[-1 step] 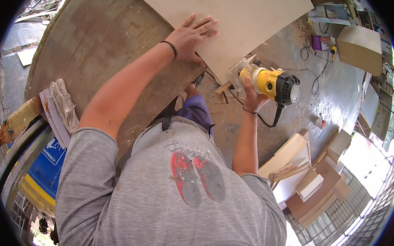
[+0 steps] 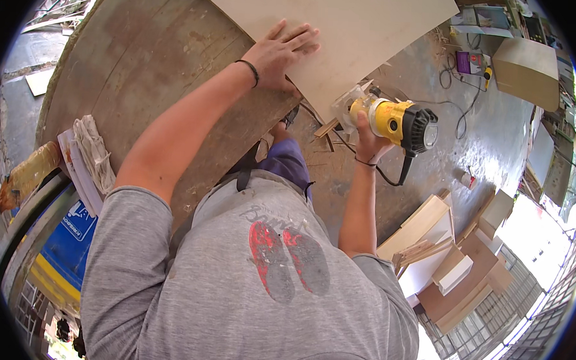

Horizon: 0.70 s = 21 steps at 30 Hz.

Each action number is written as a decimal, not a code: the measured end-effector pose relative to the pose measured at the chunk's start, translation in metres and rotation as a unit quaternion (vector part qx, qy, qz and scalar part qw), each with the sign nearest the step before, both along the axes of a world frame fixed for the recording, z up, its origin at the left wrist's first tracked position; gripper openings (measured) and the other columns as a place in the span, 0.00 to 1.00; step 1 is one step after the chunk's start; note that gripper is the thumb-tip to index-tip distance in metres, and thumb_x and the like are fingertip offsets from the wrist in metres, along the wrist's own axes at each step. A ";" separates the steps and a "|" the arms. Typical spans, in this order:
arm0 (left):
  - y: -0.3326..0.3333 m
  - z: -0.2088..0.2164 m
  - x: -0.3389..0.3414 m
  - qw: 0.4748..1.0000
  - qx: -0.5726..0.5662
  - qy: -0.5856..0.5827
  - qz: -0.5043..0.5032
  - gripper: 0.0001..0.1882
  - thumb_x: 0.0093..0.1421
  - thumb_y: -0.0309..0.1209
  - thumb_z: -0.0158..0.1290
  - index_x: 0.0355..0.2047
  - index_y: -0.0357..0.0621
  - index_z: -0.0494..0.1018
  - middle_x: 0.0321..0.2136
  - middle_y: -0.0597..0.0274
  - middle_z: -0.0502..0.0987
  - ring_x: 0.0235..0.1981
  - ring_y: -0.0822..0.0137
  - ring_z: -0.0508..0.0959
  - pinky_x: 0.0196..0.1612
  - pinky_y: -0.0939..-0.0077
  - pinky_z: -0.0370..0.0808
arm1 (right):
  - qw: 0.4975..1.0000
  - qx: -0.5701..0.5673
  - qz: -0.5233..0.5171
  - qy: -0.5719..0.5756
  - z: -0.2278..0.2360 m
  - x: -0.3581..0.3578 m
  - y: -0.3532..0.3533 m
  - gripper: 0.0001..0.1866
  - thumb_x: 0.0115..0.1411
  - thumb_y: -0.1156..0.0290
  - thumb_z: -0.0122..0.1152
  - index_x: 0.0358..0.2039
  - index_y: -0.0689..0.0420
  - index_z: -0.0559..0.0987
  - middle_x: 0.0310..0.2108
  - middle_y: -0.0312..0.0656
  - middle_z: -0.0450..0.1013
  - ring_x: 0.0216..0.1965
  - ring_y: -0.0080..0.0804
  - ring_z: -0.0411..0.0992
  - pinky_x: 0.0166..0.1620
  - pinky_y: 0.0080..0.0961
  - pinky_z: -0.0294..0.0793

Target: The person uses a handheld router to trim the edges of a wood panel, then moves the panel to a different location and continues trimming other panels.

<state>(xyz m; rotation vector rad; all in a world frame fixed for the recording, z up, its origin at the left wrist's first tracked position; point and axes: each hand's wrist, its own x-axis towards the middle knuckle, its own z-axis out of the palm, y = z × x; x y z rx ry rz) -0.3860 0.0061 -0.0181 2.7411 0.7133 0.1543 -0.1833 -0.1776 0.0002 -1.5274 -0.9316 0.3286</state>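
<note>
A pale wooden board lies on the brown workbench and juts past its edge. My left hand rests on the board's near edge, fingers spread flat on its face. In my right hand is a yellow and black trim router, gripped around its body. The router's clear base sits at the board's near right corner; its bit cannot be made out. From its black end a power cord loops down beside my right wrist.
Wood scraps lie below the board's corner. Cut panels are stacked at the right. On the floor are a cord, a purple box and a small can. A bundle of white cloth strips hangs at the left.
</note>
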 end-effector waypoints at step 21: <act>-0.002 -0.005 -0.001 1.000 0.007 -0.007 0.006 0.52 0.37 0.51 0.63 0.63 0.50 0.57 0.67 0.63 0.48 0.69 0.64 0.45 0.68 0.52 0.40 | 0.998 0.053 -0.021 0.005 -0.008 0.009 0.005 0.39 0.46 0.71 0.71 0.56 0.64 0.61 0.50 0.48 0.66 0.48 0.38 0.70 0.53 0.35 0.70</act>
